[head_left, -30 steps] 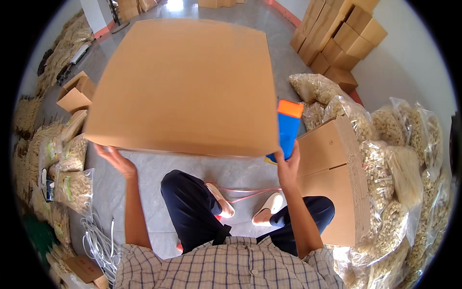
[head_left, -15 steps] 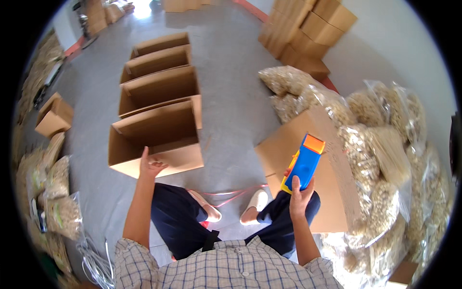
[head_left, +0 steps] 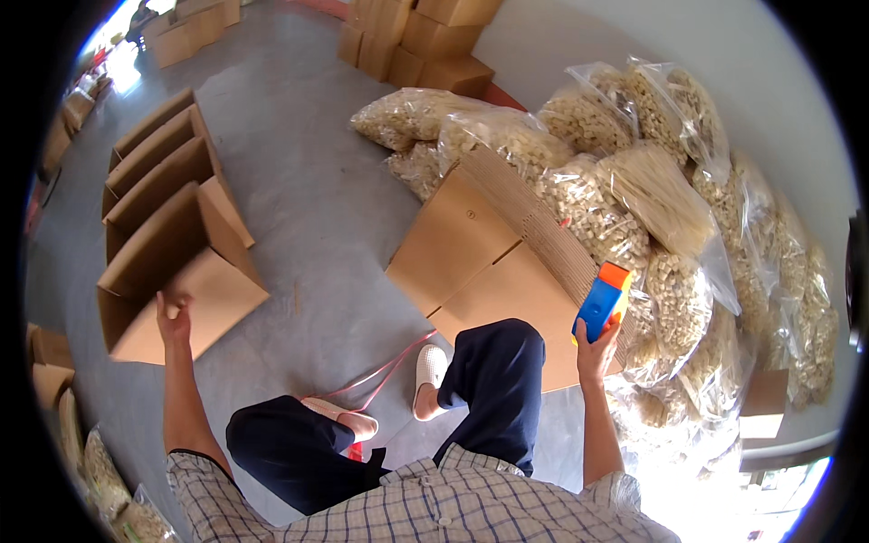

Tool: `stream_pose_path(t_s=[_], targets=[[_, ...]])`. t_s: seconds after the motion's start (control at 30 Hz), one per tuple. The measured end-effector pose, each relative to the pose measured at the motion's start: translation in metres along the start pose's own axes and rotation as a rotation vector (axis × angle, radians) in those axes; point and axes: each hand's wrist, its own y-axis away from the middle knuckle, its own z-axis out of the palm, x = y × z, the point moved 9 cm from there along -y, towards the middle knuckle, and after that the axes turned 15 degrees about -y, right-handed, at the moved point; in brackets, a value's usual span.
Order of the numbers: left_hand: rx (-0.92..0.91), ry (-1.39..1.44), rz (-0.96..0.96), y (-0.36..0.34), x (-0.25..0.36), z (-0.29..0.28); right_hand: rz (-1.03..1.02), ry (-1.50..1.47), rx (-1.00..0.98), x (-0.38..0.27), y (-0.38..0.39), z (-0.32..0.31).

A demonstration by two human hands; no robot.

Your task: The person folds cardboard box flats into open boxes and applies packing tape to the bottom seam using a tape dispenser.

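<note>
My left hand (head_left: 174,314) is at the near rim of an open cardboard box (head_left: 212,304), the front one in a row of several open boxes (head_left: 231,214) standing on the floor at the left. Its fingers are curled at the rim. My right hand (head_left: 597,348) is closed on a blue tool with orange and yellow parts (head_left: 599,300), held over a stack of flattened cardboard (head_left: 462,290) that leans by my right leg.
Clear plastic bags of pale small pieces (head_left: 674,299) are piled along the right wall. Stacked cartons (head_left: 434,50) stand behind them. More bags (head_left: 113,480) lie at lower left. A pink strap (head_left: 380,380) lies by my feet.
The large carton that filled the upper view has come down from between my hands. My left hand has reached the front box's rim. The view has turned right.
</note>
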Motion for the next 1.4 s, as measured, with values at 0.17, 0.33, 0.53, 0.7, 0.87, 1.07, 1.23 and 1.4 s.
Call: stream_pose_path(t_s=[0.17,0.33,0.53,0.7,0.87,1.07,1.23,1.4], targets=[[0.205,-0.396,-0.014,-0.015,-0.013,0.057,-0.046,0.306,-0.085,0.030,-0.009,0.009],[-0.100,-1.023,-0.282,0.018,-0.140,0.204,-0.022,0.532,-0.193,0.044,-0.010,0.017],[-0.905,-1.345,0.051,0.104,-0.285,0.414,-0.095,0.510,-0.225,0.037,0.000,0.031],[-1.328,-1.468,0.230,0.184,-0.345,0.531,-0.260,0.493,-0.203,0.019,0.018,0.030],[-1.273,-1.794,0.783,0.209,-0.383,0.560,-0.238,0.475,-0.221,0.004,0.037,0.023],[-1.116,-1.969,0.982,0.219,-0.366,0.559,-0.082,0.401,-0.132,-0.018,0.044,0.001],[-1.139,-1.947,0.971,0.201,-0.349,0.550,0.146,-0.381,0.027,-0.007,0.026,-0.037],[-0.994,-1.935,0.876,0.135,-0.282,0.522,0.108,-0.895,0.159,-0.037,0.012,-0.075]])
